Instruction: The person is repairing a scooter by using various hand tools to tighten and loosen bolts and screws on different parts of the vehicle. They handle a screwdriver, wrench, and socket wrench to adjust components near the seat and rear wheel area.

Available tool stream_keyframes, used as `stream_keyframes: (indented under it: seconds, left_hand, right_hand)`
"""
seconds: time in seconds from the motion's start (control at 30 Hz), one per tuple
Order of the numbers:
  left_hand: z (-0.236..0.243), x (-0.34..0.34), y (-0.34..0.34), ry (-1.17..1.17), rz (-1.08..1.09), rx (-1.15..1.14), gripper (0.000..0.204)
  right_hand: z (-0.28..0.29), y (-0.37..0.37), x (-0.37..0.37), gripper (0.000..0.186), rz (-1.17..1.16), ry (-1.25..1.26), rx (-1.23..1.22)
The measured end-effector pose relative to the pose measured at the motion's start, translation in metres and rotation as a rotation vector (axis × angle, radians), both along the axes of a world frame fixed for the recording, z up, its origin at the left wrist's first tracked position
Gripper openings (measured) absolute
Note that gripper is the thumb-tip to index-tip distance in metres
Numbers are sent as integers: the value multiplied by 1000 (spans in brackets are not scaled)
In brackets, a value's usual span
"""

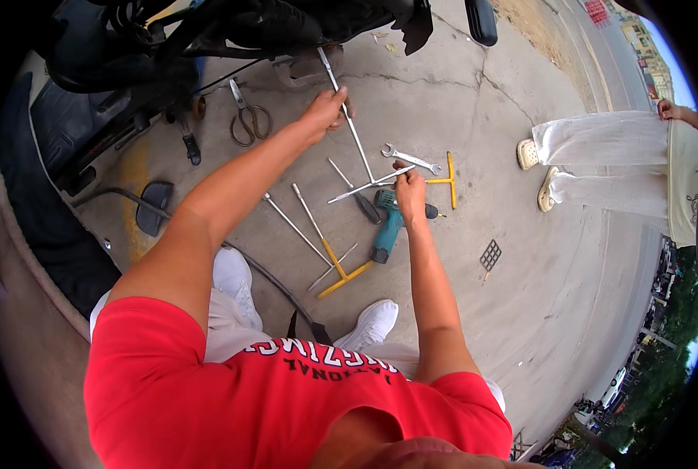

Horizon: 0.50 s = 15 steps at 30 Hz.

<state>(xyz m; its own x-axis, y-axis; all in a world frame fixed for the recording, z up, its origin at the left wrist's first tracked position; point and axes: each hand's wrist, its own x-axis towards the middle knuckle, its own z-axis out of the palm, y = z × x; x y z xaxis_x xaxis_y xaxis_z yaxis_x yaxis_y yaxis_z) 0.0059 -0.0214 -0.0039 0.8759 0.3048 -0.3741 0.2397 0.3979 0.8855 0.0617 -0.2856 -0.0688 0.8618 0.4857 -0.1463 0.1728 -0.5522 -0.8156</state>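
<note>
My left hand (323, 115) is closed around the upper shaft of a silver T-handle wrench (358, 144). Its far tip reaches the underside of a dark motorbike (247, 35), where the contact is hard to make out. At the near end, my right hand (410, 187) has its fingers closed on the right part of the crossbar. Under that hand lies a teal cordless drill (388, 234). An open-end spanner (411, 159) and a yellow T-handle wrench (451, 181) rest just beyond it. A black-handled screwdriver (367, 207) is beside the drill.
Another yellow T-handle wrench (345, 279) and a silver one (294, 227) lie near my white shoes (235, 277). Scissors (249, 121) sit left of my left hand. A black hose (278, 285) crosses the concrete. At the right stands a person in white trousers (607, 142).
</note>
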Motion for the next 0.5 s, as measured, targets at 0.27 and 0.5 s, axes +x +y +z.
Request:
stream_keyframes:
  seconds: [0.27, 0.5]
  left_hand:
    - [-13, -14, 13, 79, 31, 69, 32]
    - [-21, -18, 25, 12, 83, -98, 39]
  right_hand:
    - [77, 71, 2, 33, 705, 433, -2]
    - [49, 105, -1, 16, 728, 912, -52]
